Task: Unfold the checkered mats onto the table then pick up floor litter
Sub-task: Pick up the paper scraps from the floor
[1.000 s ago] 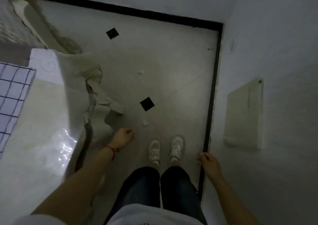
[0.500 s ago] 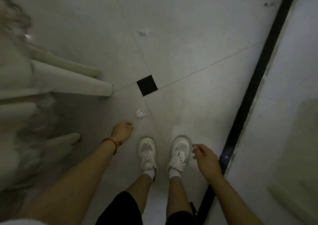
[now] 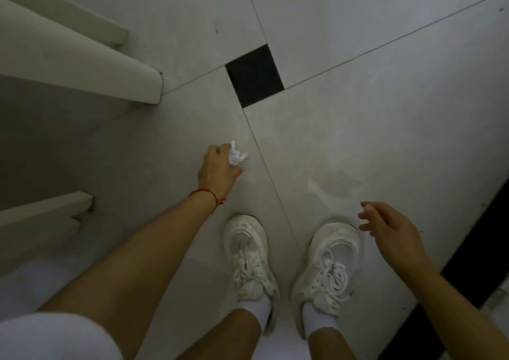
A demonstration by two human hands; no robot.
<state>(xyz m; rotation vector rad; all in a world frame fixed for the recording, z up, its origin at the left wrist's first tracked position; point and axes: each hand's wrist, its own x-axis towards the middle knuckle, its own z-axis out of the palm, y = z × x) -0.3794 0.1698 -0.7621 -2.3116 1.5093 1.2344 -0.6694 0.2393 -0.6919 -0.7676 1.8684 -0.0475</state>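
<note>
Head view looks straight down at a grey tiled floor (image 3: 358, 128) with a black square inset (image 3: 254, 75) where the tile seams meet. Left hand (image 3: 217, 171) reaches down in front of the left shoe (image 3: 248, 252), a red string (image 3: 209, 195) round its wrist. Its fingers (image 3: 224, 150) are curled round a crumpled white paper scrap (image 3: 237, 157), which sits at the far side of the hand, against the fingertips, with the thumb (image 3: 237, 171) just below it; part of the scrap sticks out past the fingers toward the seam on the right. Whether the scrap is touching the floor or is lifted off it cannot be told from this angle. The scrap lies well below the black inset and just left of the diagonal seam. Right hand (image 3: 391, 230) hangs over the floor beside the right shoe (image 3: 327, 266), its fingers (image 3: 367, 209) spread and loosely bent, holding nothing. Both shoes are white with white socks, set side by side on the tiles. Pale desk legs (image 3: 82, 56) slant in from the upper left, and a lower pale bar (image 3: 41, 216) shows at the left edge. A black strip (image 3: 473, 263) runs along the floor at the lower right.
</note>
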